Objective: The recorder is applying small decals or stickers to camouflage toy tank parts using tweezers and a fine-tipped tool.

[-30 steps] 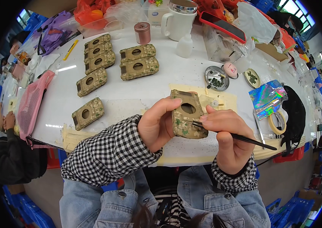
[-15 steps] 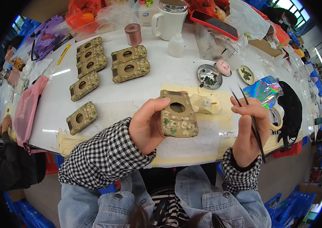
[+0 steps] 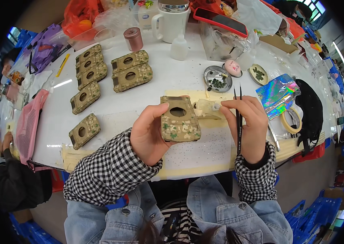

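Note:
My left hand (image 3: 147, 134) grips a camouflage-painted toy tank hull (image 3: 180, 129) by its side, thumb on top. The hull has a round hole in its deck. In my right hand (image 3: 250, 126) are black tweezers (image 3: 239, 130), held upright against the palm with the tips pointing away from me. The index finger and thumb of that hand reach to the side of a cream-coloured block (image 3: 207, 106) with a small nub; whether they touch it, I cannot tell. Beyond lie a round metal dish (image 3: 229, 83) and a cream oval lid (image 3: 264, 78), both holding small dark green pieces.
Several matching hulls (image 3: 83, 131) stand in rows at the left. A white mug (image 3: 175, 26), a squeeze bottle (image 3: 179, 49) and a pink tin (image 3: 134, 39) stand at the back. At the right are a tape roll (image 3: 299, 122), a shiny pouch (image 3: 277, 91) and a black bag (image 3: 311, 110).
My right hand has come left to the cream block, and the tweezers have swung from slanted to upright. My left hand still holds the hull. The whole view has shifted slightly.

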The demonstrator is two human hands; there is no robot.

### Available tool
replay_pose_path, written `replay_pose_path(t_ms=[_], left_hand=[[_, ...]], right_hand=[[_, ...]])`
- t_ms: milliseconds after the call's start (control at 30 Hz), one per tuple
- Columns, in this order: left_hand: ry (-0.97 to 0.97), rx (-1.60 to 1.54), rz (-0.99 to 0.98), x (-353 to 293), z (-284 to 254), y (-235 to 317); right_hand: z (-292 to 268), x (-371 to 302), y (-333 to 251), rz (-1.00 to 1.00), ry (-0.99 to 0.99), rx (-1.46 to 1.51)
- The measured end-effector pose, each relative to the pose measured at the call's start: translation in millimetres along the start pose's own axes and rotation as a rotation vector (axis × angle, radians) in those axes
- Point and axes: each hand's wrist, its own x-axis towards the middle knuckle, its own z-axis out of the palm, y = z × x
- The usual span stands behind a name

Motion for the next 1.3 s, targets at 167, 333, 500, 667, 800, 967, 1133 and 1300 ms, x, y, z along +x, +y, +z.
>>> replay_pose_path(t_ms=[167,333,500,667,800,967,1133,1300], left_hand=[[0.076,0.037,0.011,0,7,-1],[0.043,0.088,-0.04,-3,3,1],[0.073,0.132,-0.048,-2,9,0],[0.078,0.116,-0.053,-2,3,-3],[0.041,0.115,-0.065,-2,4,-2],[0.043,0.121,-0.066,-4,7,-1],[0.044,0.109,-0.061,-2,3,-3],[0.026,0.113,-0.062,-2,4,-2]], right_hand=[[-9,3,-6,-0.048,0.119,0.023],[-22,-3,-22,-0.012,0.221,0.306],[-16,-4,-35,0.024,0.095,0.602],[-8,3,-44,0.017,-0.019,0.71],[-1,1,-45,0.057,-0.016,0.81],[-2,2,-46,0.068,-0.025,0.816],[-3,2,-45,0.047,-0.04,0.781],[-2,2,-45,0.055,-0.036,0.787]])
